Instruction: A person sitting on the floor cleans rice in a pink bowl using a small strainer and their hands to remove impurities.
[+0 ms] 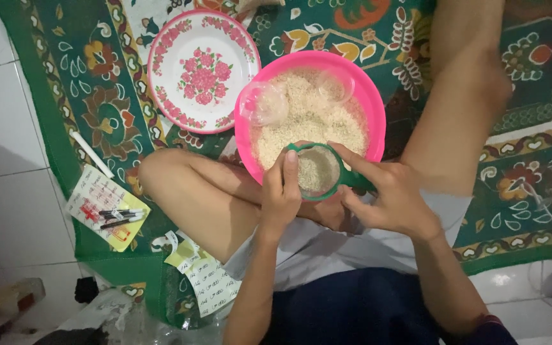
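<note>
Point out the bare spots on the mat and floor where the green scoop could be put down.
Free: the flowered plate, the mat right of the raised leg, and the white tiles at far left. Crowded: the pink bowl is full of rice, both hands, left and right, hold the green scoop, and papers with pens fill the lower left.
</note>
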